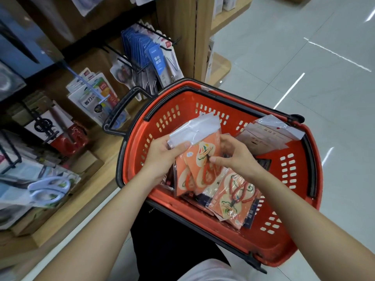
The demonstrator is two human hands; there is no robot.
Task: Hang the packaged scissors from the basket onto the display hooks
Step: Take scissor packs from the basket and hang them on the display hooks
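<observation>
A red basket [203, 228] sits in front of the person, close to the shelf [60, 224] on the left. Both hands are over the basket.

The left hand [162, 159] grips a pack [199, 157] of scissors by its left edge. Its thumb is on top and its fingers are curled under. The right hand [236, 157] pinches the same orange pack near the middle, with thumb and fingers pressed together on it. The pack is tilted. Its white top points to the far rim of the basket.

More orange packs [233, 201] lie in the basket just under it, by the near rim. Some pale packs [269, 132] lean on the far right wall.

One black handle [115, 118] sticks out to the left, just beside the shelf.

The hooks [155, 31] stick out from the board, up and left of the basket. Blue packs [151, 57] hang on one of them, right up to the tip. Other packs hang lower down, close to the basket's far rim.

The floor [304, 57] on the right is wide and open.
</observation>
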